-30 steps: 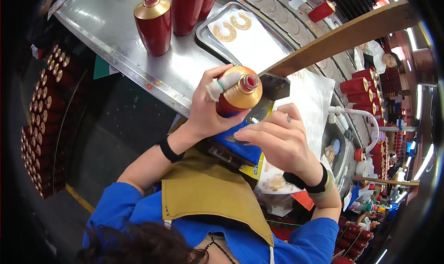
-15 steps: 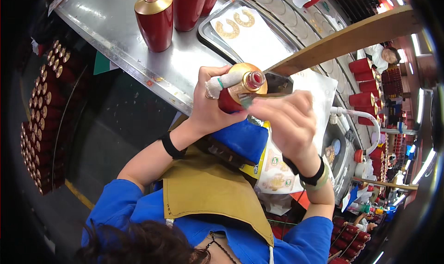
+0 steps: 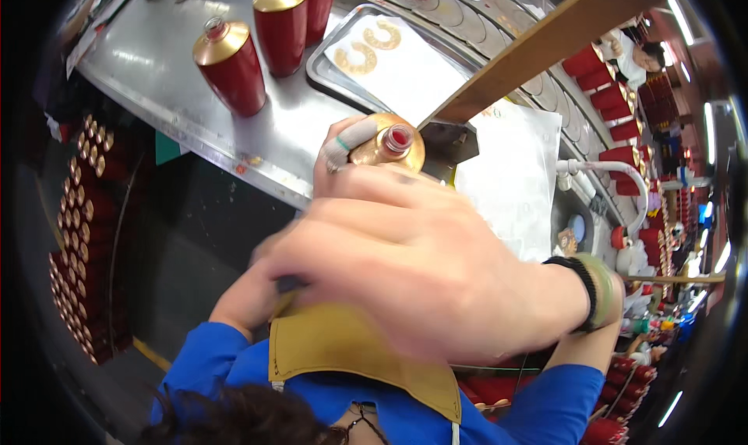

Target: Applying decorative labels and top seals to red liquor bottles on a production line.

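Observation:
A red bottle with a gold shoulder (image 3: 411, 153) and an uncapped clear threaded neck is gripped in my left hand (image 3: 322, 164). One finger of that hand wears a pale cloth sleeve (image 3: 354, 141) with a green band, lying across the gold shoulder. My right hand (image 3: 405, 266), smeared by motion, passes in front of the bottle's body and most of my left hand. Its fingers look curled closed; whatever they hold is hidden behind the hand.
Several red-and-gold bottles (image 3: 234, 75) stand on the metal bench (image 3: 156, 71). Beside them a metal tray (image 3: 323, 75) carries white paper with two gold C-shaped pieces (image 3: 382, 33). A wooden bar (image 3: 522, 51) slants over the bench; white sheets (image 3: 506, 180) lie beneath.
My right hand has left the bottle's shoulder and swung toward me and left, covering my left wrist. The bottle shifted slightly left in view.

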### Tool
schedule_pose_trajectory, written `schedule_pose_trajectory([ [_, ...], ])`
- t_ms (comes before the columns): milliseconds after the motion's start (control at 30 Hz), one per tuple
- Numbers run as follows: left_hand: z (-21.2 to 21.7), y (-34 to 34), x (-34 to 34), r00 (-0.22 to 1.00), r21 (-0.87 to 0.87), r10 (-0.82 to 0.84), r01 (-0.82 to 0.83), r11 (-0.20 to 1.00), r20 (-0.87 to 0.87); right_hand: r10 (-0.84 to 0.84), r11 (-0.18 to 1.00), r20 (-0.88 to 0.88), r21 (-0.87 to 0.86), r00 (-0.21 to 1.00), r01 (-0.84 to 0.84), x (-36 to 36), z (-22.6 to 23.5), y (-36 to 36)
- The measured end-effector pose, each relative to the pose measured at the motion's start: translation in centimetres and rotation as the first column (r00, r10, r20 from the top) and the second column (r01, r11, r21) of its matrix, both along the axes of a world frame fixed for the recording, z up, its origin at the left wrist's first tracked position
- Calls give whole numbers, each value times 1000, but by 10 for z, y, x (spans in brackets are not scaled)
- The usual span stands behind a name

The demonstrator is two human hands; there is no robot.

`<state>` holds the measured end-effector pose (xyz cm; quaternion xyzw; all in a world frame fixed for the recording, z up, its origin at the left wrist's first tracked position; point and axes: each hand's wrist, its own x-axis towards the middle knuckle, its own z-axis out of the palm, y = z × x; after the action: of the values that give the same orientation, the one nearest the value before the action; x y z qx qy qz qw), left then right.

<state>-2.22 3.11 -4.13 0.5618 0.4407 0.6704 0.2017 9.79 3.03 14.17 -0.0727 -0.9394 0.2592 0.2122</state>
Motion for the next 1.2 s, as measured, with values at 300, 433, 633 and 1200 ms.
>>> schedule_pose_trajectory([
  [300, -2, -5, -12, 998, -145, -2, -8, 989, -70, -73, 983, -45, 165, 996, 80, 3, 10, -5],
  [433, 0, -3, -7, 993, -9, 52, -53, 999, -101, -102, 970, -56, 217, 993, 111, 10, 5, -6],
  [633, 6, -3, -8, 1000, -38, -6, 5, 999, -25, -120, 967, -3, 227, 993, 118, 17, -5, -4],
  [1200, -3, -4, -8, 964, 121, 229, -214, 969, -134, -181, 948, 54, 274, 982, 160, 29, -46, 20],
])
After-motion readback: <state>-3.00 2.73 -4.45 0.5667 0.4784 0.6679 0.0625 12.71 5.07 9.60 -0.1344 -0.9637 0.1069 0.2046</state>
